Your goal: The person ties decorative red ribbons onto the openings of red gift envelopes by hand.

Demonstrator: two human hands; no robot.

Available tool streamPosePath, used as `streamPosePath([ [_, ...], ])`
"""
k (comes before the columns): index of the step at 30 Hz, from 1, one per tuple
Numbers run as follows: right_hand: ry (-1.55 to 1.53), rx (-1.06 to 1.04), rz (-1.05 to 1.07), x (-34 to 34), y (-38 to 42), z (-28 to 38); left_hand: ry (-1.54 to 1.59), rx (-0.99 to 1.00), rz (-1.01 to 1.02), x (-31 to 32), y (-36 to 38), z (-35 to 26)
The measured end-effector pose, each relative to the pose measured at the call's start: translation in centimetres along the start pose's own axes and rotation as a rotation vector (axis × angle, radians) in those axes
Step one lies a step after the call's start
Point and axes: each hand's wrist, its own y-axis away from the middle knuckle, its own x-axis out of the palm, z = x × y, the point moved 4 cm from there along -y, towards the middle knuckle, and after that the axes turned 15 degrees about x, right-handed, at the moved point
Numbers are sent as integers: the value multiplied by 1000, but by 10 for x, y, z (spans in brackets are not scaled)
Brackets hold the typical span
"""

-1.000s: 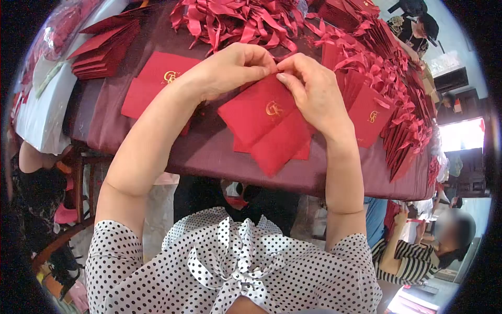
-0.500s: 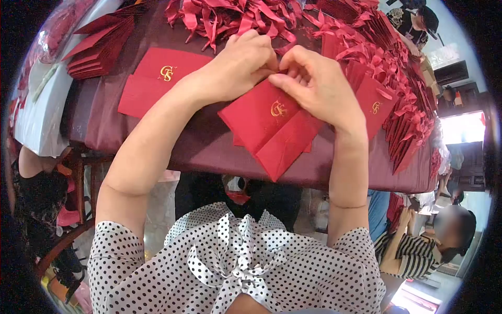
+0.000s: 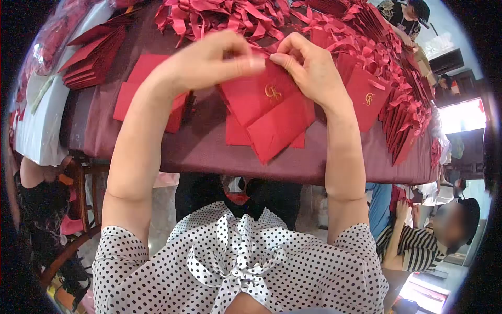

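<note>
From where I stand, the person in the dotted shirt (image 3: 230, 256) sits at the lower middle of the frame with both arms out over the counter (image 3: 198, 157), which wears a dark red cloth. A red bag (image 3: 277, 123) is at the middle of the frame, tilted so that one corner points down, its gold letters (image 3: 273, 92) facing up. The right hand (image 3: 314, 73), just above and right of it, has thumb and forefinger pinched together on its top edge. The left hand (image 3: 212, 60), just to the left, is blurred, its thumb near the top of the bag; I can't quite tell whether its fingertips hold anything. Another red piece (image 3: 238, 133) lies flat on the counter underneath, its edges showing on both sides. More red pieces (image 3: 149, 68) lie partly behind the left forearm, and a folded stack (image 3: 97, 55) stands at the upper left, near a white box (image 3: 39, 128). A heap of red ribbons (image 3: 225, 15) fills the top middle. Along the upper right are rows of ribboned bags (image 3: 368, 107), one with gold letters showing. A person in stripes (image 3: 418, 248) is at the lower right, red material by their hands.
</note>
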Motion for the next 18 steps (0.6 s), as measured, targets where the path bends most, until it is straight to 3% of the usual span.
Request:
streamPosePath([
  [1, -7, 12, -41, -3, -2, -2, -241, 140, 33, 6, 1, -3],
  [2, -3, -2, -62, -2, -2, -3, -239, 144, 33, 6, 1, -1],
  [5, 29, -102, -102, -8, -2, 1, 209, -192, -113, 2, 1, 6],
  [8, 168, 22, -94, -28, 3, -1, 65, -210, -361, -20, 4, 30],
  [10, 211, 68, -145, -46, 9, 3, 68, -224, -397, -25, 4, 34],
  [14, -505, 86, 122, -70, 22, 10, 111, -205, -443, -23, 5, 36],
  [16, -998, -104, 305, -80, 23, 4, 107, -205, -419, -24, 4, 35],
  [17, -1140, -305, 467, -80, 20, 1, 103, -207, -396, -23, 3, 35],
  [18, -1199, -309, 425, -78, 22, 1, 103, -205, -394, -23, 3, 36],
])
